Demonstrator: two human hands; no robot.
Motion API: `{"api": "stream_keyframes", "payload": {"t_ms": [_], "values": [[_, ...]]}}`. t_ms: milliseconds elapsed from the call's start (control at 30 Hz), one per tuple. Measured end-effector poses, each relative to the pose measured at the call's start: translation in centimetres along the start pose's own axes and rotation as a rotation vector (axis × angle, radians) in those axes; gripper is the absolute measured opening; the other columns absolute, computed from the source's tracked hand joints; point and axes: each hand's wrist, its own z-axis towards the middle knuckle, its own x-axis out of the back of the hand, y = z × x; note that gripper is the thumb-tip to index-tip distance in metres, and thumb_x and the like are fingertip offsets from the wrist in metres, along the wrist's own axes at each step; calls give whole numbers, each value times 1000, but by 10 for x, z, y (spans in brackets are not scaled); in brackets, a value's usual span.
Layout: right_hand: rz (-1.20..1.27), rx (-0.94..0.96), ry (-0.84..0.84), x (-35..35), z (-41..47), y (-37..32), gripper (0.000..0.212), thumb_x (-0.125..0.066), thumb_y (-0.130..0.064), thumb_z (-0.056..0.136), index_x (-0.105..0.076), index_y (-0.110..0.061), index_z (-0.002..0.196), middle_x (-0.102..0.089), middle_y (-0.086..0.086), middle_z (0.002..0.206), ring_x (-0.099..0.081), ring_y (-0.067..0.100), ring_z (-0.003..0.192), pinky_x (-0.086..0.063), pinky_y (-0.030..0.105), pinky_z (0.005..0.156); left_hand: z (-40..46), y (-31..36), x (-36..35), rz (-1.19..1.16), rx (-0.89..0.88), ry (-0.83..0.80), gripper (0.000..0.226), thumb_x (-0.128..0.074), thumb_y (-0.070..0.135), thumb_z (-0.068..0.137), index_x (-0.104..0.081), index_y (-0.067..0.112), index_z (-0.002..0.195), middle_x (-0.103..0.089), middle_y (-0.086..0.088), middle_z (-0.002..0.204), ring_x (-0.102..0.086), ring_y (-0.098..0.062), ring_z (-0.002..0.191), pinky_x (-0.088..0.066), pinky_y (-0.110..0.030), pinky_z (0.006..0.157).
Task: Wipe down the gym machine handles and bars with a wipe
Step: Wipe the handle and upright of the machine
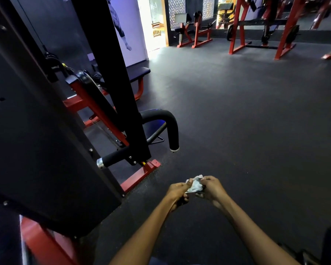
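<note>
Pinching crumpled wipe [195,185] between left hand [178,192], right hand [210,188]

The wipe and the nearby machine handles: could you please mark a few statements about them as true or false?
1. Both hands hold the white wipe. True: the left hand and right hand pinch it between them.
2. The wipe is pressed against the curved padded handle. False: it is held in the air above the floor, apart from the handle.
3. A short straight grip with a metal end cap sticks out near the machine's base. True.
4. The wipe is spread out flat. False: it is crumpled.
5. The machine's base frame is blue. False: it is red.
</note>
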Motion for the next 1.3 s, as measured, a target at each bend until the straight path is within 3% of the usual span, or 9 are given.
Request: {"api": "stream_keyframes", "payload": {"t_ms": [233,367,600,733,900,1000,1100,1167,1300], "values": [[120,-118,29,-2,1,7,28,-33,-4,99,-56,1,85,-60,17,72,-57,23,58,-49,25,45,3,-3,1,131,-99,65,18,-52,23,100,-62,13,89,-54,1,58,-40,-3,40,-32,-15,39],[-17,-62,-45,-4,-1,5,32,-54,-33,94,-63,-2,92,-66,15,78,-60,23,65,-49,31,58,5,-7,2,168,-194,111,16,-48,18,102,-61,12,94,-63,-2,79,-54,-8,64,-43,-13,49],[162,-79,93,-1,6,4,25,-34,15,89,-58,9,91,-56,21,99,-56,25,67,-53,26,47,13,-18,12,95,-167,251,20,-50,14,101,-61,13,84,-61,-5,75,-51,-9,60,-43,-18,53],[293,-109,110,-10,-4,0,45,-24,18,90,-38,10,132,-43,8,108,-50,27,73,-46,32,52,13,-16,2,38,-161,297,24,-45,14,103,-58,9,83,-56,-6,67,-48,-5,48,-40,-17,45],[358,-125,147,-8,1,-5,18,-42,16,90,-57,10,96,-53,18,94,-48,20,61,-45,18,35,14,-12,-4,-22,-141,390,21,-41,16,104,-57,5,95,-47,-4,59,-40,-3,36,-31,-15,36],[584,-155,156,2,10,-3,17,-40,15,91,-55,13,100,-53,23,108,-54,22,72,-53,22,44,14,-8,0,-23,-118,419,22,-42,18,104,-59,4,99,-51,-5,61,-44,-7,43,-33,-15,36],[787,-157,160,7,11,0,32,-43,-3,95,-44,5,126,-41,19,134,-55,27,109,-53,32,81,13,-4,3,-48,-102,461,24,-40,19,105,-59,6,98,-51,-4,61,-44,-8,47,-32,-14,35],[617,-208,130,7,7,3,49,-54,-28,94,-37,-10,135,-41,15,127,-49,28,117,-43,45,97,12,-1,4,-46,-73,449,26,-38,20,105,-56,9,91,-53,-3,57,-44,-8,46,-31,-13,34],[192,-320,-143,-5,3,17,47,-66,-43,82,-56,-8,111,-64,17,100,-61,33,95,-50,44,75,9,1,0,-75,7,310,32,-36,11,105,-54,10,78,-51,3,35,-42,-3,27,-33,-15,34]]}}
